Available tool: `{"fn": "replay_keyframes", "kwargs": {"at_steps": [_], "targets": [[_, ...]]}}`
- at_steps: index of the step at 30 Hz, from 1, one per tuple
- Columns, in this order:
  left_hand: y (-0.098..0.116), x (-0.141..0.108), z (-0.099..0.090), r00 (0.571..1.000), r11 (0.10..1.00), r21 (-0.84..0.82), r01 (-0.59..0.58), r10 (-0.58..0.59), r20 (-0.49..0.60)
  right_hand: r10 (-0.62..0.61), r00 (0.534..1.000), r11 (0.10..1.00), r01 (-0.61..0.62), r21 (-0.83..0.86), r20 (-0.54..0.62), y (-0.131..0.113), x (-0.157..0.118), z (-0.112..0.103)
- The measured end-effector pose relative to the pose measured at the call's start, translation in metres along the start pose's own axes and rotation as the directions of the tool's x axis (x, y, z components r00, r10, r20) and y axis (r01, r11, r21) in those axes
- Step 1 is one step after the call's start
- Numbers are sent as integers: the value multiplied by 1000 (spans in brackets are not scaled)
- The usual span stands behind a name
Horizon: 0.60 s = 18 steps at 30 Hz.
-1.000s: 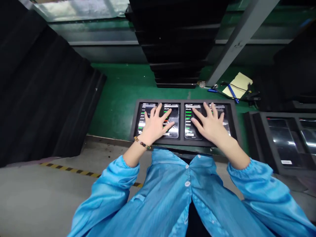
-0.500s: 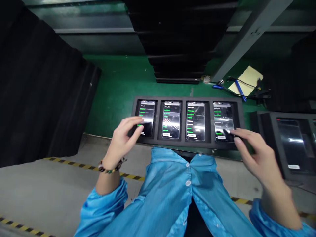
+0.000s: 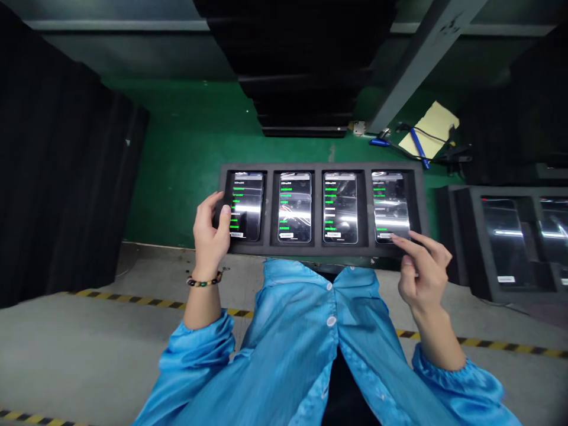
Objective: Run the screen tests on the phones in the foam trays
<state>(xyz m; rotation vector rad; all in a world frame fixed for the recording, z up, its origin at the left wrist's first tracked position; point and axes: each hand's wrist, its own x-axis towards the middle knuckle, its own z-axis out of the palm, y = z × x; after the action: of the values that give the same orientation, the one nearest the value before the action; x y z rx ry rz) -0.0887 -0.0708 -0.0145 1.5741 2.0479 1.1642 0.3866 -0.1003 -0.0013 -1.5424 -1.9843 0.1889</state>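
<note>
A long black foam tray [image 3: 271,248] lies at the table's front edge, with several smartphones in its slots, screens lit with green and white lines of text. My left hand [image 3: 210,228] grips the tray's left end, its thumb on top beside the leftmost phone [image 3: 247,207]. At the opposite end my right hand [image 3: 425,266] has its fingers apart and holds nothing. One fingertip is at the lower edge of the rightmost phone [image 3: 390,204], by a small white on-screen button. Between them sit a phone [image 3: 295,207] and another phone [image 3: 340,207], untouched.
Another foam tray [image 3: 477,254] with dark-screened phones stands to the right. Behind lie a yellow paper [image 3: 437,121], a blue pen [image 3: 419,148] and black cables. A grey post [image 3: 421,65] and black curtains [image 3: 302,71] border the green table [image 3: 177,148].
My left hand has moved from over the leftmost phone to the tray's left end. My right hand has shifted to the rightmost phone's lower edge. The view has moved slightly.
</note>
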Motion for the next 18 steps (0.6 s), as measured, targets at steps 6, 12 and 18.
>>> {"fn": "replay_keyframes", "kwargs": {"at_steps": [6, 12, 18], "targets": [[-2, -2, 2, 1000, 999, -42, 19, -20, -18, -191, 962, 980, 177, 86, 196, -34, 16, 21], [3, -2, 0, 996, 984, -157, 85, -89, -19, -263, 943, 963, 243, 121, 203, -55, 28, 32], [-10, -4, -9, 989, 961, -235, 145, -145, 18, -452, 848, 882, 378, 281, 276, -106, 54, 60]]}}
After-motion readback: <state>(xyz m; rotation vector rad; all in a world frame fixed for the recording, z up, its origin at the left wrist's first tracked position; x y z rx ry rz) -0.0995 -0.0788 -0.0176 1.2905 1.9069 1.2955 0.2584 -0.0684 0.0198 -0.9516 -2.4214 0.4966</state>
